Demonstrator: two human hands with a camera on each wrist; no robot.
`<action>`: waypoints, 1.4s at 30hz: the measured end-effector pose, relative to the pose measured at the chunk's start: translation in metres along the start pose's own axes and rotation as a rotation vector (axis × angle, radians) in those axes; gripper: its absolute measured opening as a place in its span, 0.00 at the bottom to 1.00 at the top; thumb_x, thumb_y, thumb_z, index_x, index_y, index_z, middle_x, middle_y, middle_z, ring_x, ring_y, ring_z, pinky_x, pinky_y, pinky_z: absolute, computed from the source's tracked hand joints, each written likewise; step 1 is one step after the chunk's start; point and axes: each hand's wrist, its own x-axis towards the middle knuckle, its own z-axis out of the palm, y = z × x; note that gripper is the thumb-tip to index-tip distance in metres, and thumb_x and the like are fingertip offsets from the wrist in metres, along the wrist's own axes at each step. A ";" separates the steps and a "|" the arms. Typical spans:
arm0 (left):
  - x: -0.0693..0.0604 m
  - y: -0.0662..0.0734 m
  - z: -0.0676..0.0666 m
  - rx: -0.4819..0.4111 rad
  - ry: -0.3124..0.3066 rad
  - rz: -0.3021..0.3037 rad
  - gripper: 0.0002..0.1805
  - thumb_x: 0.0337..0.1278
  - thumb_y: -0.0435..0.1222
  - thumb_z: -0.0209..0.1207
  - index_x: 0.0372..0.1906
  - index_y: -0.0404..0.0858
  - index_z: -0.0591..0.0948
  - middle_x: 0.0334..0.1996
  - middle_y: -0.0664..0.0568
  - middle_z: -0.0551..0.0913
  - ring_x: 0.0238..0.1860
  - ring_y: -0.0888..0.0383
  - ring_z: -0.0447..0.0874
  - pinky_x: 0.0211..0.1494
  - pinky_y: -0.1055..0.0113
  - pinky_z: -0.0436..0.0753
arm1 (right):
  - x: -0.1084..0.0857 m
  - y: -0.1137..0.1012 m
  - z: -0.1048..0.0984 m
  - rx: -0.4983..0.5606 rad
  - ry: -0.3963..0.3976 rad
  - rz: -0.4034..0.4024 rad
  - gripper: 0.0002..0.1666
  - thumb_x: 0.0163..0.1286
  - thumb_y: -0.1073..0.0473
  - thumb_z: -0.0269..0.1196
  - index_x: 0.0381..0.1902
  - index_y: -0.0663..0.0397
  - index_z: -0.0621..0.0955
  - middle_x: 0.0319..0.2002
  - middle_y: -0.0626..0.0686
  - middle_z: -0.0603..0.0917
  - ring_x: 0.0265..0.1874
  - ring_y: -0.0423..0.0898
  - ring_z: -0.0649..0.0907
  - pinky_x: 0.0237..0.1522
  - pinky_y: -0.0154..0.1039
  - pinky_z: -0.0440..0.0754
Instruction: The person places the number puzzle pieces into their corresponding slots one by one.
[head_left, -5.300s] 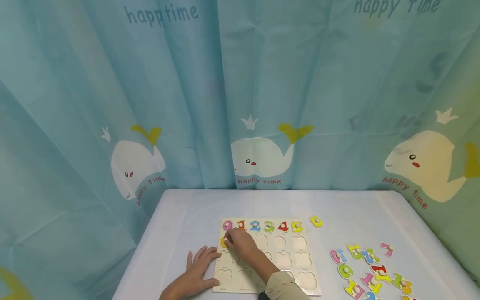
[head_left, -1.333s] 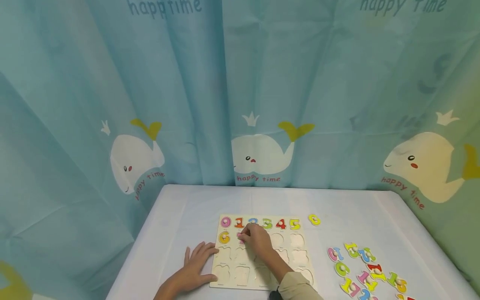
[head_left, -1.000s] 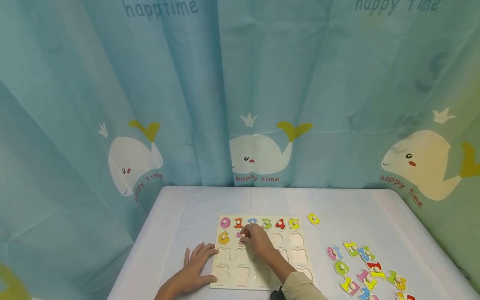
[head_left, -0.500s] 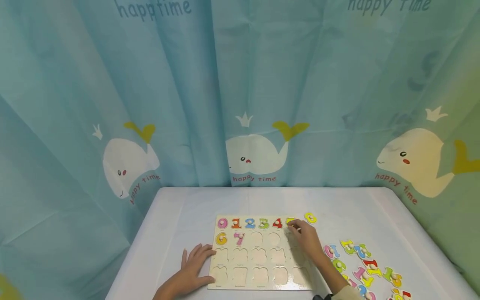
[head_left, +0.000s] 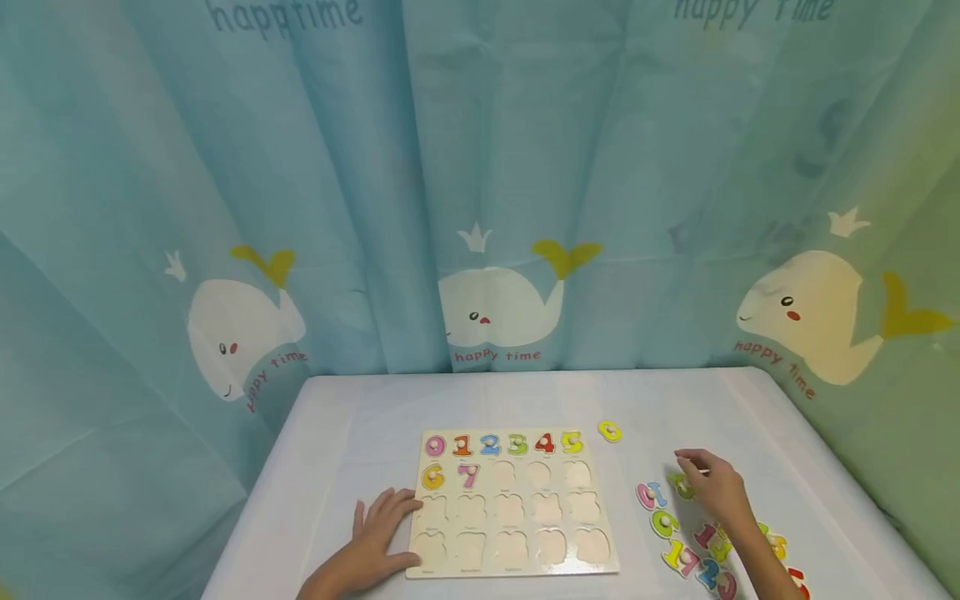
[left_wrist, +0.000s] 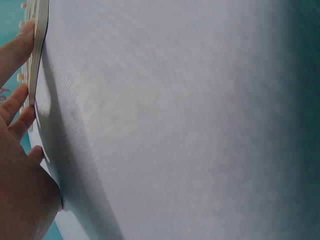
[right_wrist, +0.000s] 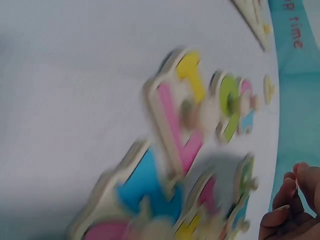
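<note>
My left hand (head_left: 367, 546) rests with spread fingers against the left edge of the puzzle board (head_left: 517, 574); in the left wrist view, the hand (left_wrist: 22, 185) touches the board's side (left_wrist: 41, 50). On the board sit numbers 0 to 5, with the orange 6 (head_left: 432, 477) and pink 7 (head_left: 468, 476) below. Over the scattered pieces hangs my right hand (head_left: 723, 496), loosely bent and holding nothing, beside a green-and-yellow piece (head_left: 681, 486). The right wrist view shows that hand (right_wrist: 295, 205) above the table, near knobbed pieces such as the yellow-and-pink one (right_wrist: 167, 107).
A yellow piece (head_left: 609, 431) lies alone off the board's upper right corner. Several number pieces, among them a green 6 (head_left: 663, 523) and a pink-and-blue 10 (head_left: 651, 495), lie right of the board, some overlapping. A whale-print curtain (head_left: 375, 208) hangs behind the white table (head_left: 360, 433).
The pink 7 has gone from the right-hand pieces into the board's second row, beside the 6. My right hand let it go and moved right over the loose pieces. My left hand stays at the board.
</note>
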 end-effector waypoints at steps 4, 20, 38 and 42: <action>0.001 0.000 0.000 -0.002 0.002 -0.003 0.36 0.48 0.52 0.64 0.60 0.38 0.70 0.63 0.40 0.63 0.66 0.30 0.47 0.54 0.26 0.29 | -0.002 0.012 -0.010 -0.013 -0.043 0.052 0.20 0.72 0.57 0.52 0.51 0.70 0.75 0.42 0.67 0.79 0.32 0.55 0.79 0.27 0.42 0.79; 0.004 0.000 0.001 0.002 -0.051 -0.049 0.37 0.49 0.54 0.64 0.61 0.40 0.69 0.65 0.41 0.61 0.67 0.30 0.44 0.55 0.28 0.27 | -0.007 0.038 -0.025 -0.072 -0.050 0.128 0.20 0.72 0.58 0.51 0.50 0.71 0.76 0.41 0.67 0.79 0.33 0.53 0.78 0.26 0.37 0.75; 0.001 0.002 -0.001 -0.024 -0.029 -0.028 0.35 0.49 0.52 0.64 0.59 0.39 0.70 0.64 0.39 0.62 0.66 0.29 0.44 0.54 0.26 0.27 | -0.015 0.058 -0.037 -0.170 -0.086 0.173 0.21 0.71 0.56 0.52 0.48 0.71 0.79 0.46 0.73 0.78 0.36 0.60 0.78 0.33 0.50 0.75; 0.001 0.000 -0.001 -0.010 -0.024 -0.032 0.34 0.49 0.52 0.64 0.59 0.40 0.70 0.64 0.40 0.63 0.66 0.29 0.45 0.54 0.26 0.28 | -0.014 0.060 -0.038 -0.174 -0.095 0.176 0.22 0.71 0.55 0.53 0.49 0.71 0.78 0.47 0.73 0.77 0.44 0.67 0.75 0.40 0.59 0.75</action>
